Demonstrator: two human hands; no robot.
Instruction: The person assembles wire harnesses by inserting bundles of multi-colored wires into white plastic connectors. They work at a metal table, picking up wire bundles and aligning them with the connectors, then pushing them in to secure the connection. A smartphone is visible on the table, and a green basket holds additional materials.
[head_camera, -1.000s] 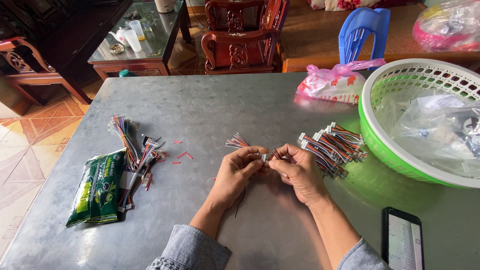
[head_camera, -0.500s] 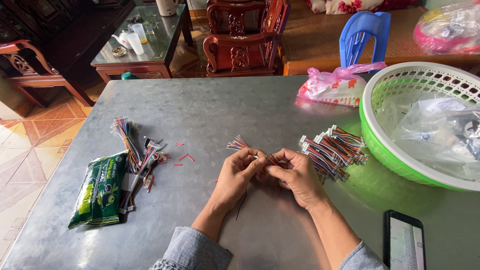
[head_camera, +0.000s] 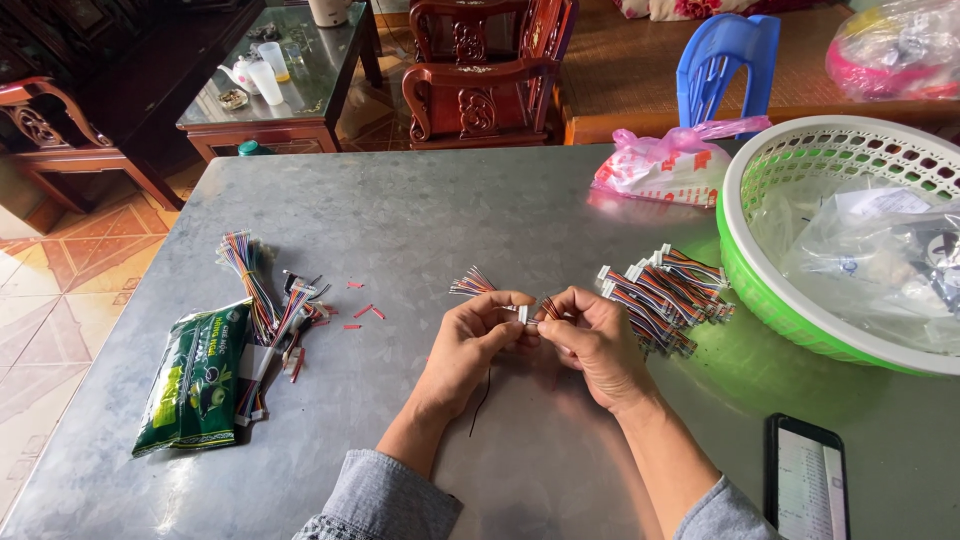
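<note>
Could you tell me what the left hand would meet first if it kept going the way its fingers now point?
Most likely the right hand: the left hand points right, fingertips already meeting it at the small white connector.

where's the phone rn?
Head view: the phone lies at the table's near right edge, right of the right forearm and below the green basket.

Both forearms reach forward from the lower edge of the view in grey-blue sleeves pushed back above the wrists, and converge so the hands meet. The left hand (head_camera: 478, 335) lies palm inward, its thumb and forefinger pinched together at the tips. The right hand (head_camera: 597, 340) faces it, fingers curled, its fingertips (head_camera: 556, 312) touching those of the left hand.
</note>
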